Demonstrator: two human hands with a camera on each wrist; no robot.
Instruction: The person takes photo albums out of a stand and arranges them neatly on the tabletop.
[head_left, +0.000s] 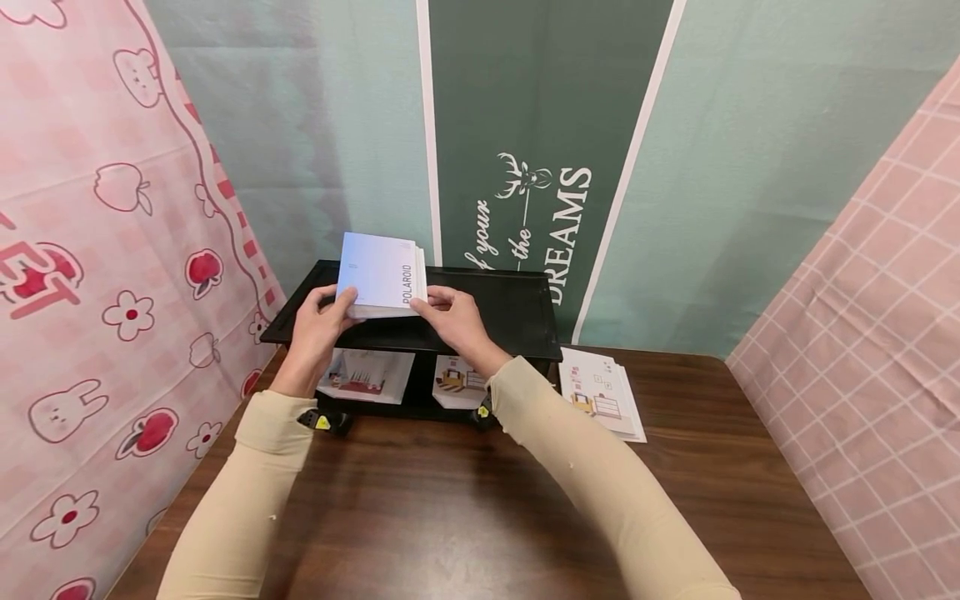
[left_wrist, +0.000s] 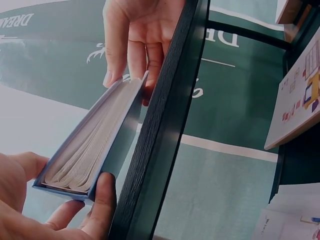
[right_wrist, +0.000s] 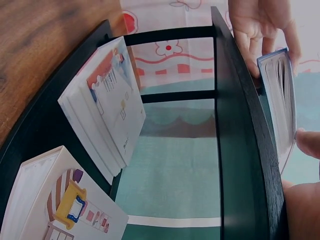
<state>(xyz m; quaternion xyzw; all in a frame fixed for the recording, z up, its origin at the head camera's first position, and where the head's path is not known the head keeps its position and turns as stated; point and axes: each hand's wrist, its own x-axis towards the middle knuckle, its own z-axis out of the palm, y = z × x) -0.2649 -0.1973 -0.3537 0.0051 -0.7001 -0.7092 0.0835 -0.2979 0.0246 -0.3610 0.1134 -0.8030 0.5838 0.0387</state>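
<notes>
A photo album (head_left: 378, 271) with a pale blue-lilac cover marked POLAROID is held between both hands over the top tier of a black two-tier rack (head_left: 487, 312). My left hand (head_left: 318, 329) pinches its near left corner, thumb on the cover and fingers beneath. At the near right corner my right hand (head_left: 457, 321) grips it, thumb on top. Thick white page edges of the album (left_wrist: 95, 140) show in the left wrist view. In the right wrist view the album (right_wrist: 281, 100) is just above the rack's top board; whether it touches cannot be told.
On the lower tier lie white albums with a red picture (head_left: 367, 379) and an album with a yellow picture (head_left: 459, 379). More illustrated albums (head_left: 600, 387) lie on the wooden table (head_left: 420, 508) right of the rack. Printed cloths hang behind and at both sides.
</notes>
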